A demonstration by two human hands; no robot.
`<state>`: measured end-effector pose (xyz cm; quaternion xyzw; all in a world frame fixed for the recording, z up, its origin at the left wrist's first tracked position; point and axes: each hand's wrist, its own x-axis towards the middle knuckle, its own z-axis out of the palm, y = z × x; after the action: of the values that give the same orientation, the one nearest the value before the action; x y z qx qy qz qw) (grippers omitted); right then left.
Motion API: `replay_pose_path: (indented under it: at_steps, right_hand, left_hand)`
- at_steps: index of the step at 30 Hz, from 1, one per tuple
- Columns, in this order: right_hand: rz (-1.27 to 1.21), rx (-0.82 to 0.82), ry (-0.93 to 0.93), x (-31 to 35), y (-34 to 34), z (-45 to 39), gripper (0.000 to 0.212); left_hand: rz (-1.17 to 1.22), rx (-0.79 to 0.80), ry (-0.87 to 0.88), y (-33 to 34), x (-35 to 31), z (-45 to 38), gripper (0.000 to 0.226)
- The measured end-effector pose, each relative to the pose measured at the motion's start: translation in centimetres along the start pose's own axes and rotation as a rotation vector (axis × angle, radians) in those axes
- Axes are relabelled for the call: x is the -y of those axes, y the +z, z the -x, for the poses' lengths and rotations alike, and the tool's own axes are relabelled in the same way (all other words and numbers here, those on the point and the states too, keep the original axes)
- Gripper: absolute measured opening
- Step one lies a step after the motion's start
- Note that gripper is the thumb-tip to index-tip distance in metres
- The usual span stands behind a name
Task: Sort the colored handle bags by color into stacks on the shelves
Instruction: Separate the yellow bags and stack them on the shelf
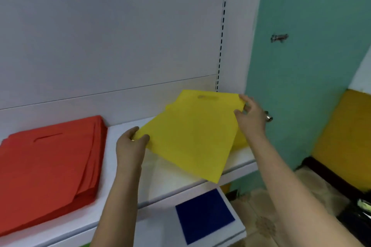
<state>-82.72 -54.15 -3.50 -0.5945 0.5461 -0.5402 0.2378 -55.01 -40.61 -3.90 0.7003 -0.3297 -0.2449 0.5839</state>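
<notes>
Hands hold yellow bag beside red stack.

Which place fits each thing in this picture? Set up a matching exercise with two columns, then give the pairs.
Things:
1. stack of flat red handle bags
2. flat yellow handle bag
3. flat dark blue bag
4. left hand

Places:
A. on the lower shelf
B. pinching the yellow bag's near-left corner
C. on the left of the upper shelf
D. held in both hands, over the upper shelf's right end

Pairs: 1-C, 2-D, 3-A, 4-B
</notes>
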Motion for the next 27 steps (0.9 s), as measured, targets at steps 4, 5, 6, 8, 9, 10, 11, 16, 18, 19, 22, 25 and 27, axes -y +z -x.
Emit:
replay_pose_path:
  at_steps: [4,5,6,8,9,10,11,16,18,19,22,25,27]
  right_hand:
    - [-0.003,0.138,-0.065,-0.1,1.9,-5.6,0.04]
    - [-0.015,0.174,-0.075,0.0,2.3,-6.9,0.04]
    - [-0.022,0.207,-0.074,-0.1,2.7,-8.2,0.041]
    - [-0.002,0.263,-0.058,-0.9,3.8,-10.7,0.046]
    - [0.024,0.292,-0.053,-1.3,4.4,-11.8,0.049]
    - [0.049,0.317,-0.049,-1.8,5.0,-12.9,0.05]
    - [0.071,0.337,-0.048,-2.2,5.8,-13.7,0.05]
    - [0.305,0.453,-0.081,-3.9,9.2,-16.0,0.042]
    - [0.374,0.471,-0.086,-4.6,10.1,-16.6,0.042]
    - [0.405,0.465,-0.07,-5.0,10.5,-16.9,0.041]
    - [0.556,0.463,-0.008,-5.9,11.5,-17.8,0.029]
    - [0.611,0.552,0.014,-5.7,12.0,-18.4,0.026]
    - [0.601,0.642,-0.018,-5.8,12.3,-18.7,0.033]
  left_hand:
    - [-0.223,0.199,-0.082,0.2,-0.3,-2.2,0.023]
    - [-0.303,0.272,-0.121,0.3,-0.5,-2.8,0.016]
    - [-0.388,0.326,-0.147,0.4,-0.5,-3.4,0.017]
    - [-0.54,0.361,-0.136,0.9,-0.7,-4.5,0.026]
    - [-0.582,0.347,-0.113,1.4,-0.9,-4.8,0.029]
    - [-0.596,0.328,-0.084,2.0,-1.2,-5.0,0.029]
    - [-0.589,0.315,-0.059,2.8,-1.6,-5.0,0.029]
    - [-0.576,0.347,-0.042,8.1,-2.9,-4.4,0.067]
    - [-0.604,0.369,-0.041,10.0,-2.9,-4.1,0.072]
    - [-0.626,0.369,-0.042,10.8,-2.9,-4.0,0.072]
    - [-0.671,0.319,-0.065,12.7,-2.7,-3.7,0.063]
    - [-0.707,0.271,-0.096,14.6,-2.2,-3.4,0.061]
    - [-0.733,0.234,-0.098,15.6,-1.7,-3.2,0.062]
